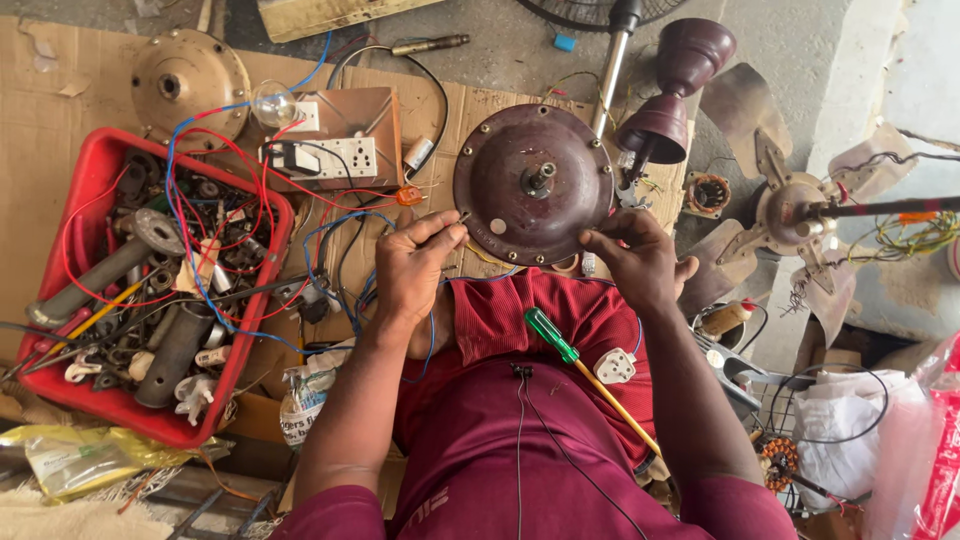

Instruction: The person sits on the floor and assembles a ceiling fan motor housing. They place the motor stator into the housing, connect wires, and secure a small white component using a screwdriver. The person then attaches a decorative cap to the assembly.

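The left hand (415, 268) pinches a small screw or pin at the lower left edge of the round dark-red fan motor cover (533, 184), mid-frame. The right hand (638, 258) is curled at the cover's lower right rim; what it grips I cannot tell. A green-handled screwdriver (585, 372) lies on the lap below. A red tray (262, 312) of parts and wires sits left, on cardboard (40, 130).
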Demonstrator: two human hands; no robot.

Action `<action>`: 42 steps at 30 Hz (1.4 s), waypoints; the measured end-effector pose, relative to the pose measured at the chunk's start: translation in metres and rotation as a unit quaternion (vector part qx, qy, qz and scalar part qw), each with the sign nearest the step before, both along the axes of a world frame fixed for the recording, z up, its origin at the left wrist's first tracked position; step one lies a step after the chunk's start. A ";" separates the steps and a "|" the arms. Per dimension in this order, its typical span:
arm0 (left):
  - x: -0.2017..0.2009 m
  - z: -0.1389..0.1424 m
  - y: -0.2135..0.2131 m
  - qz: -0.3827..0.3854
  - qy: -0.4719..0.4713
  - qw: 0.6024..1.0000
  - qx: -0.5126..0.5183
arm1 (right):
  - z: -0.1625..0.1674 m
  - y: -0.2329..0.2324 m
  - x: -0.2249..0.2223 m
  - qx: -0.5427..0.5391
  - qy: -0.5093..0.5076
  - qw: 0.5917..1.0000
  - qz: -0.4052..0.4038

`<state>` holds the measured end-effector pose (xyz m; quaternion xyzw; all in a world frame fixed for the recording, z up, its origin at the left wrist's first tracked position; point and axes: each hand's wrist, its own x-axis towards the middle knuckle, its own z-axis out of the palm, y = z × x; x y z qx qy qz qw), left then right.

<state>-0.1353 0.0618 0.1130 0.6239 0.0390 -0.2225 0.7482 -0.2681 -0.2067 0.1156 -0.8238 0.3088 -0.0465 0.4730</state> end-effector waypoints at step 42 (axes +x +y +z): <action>0.008 0.007 -0.019 -0.028 -0.381 0.881 0.280 | -0.034 0.003 -0.006 0.130 -0.105 0.986 0.009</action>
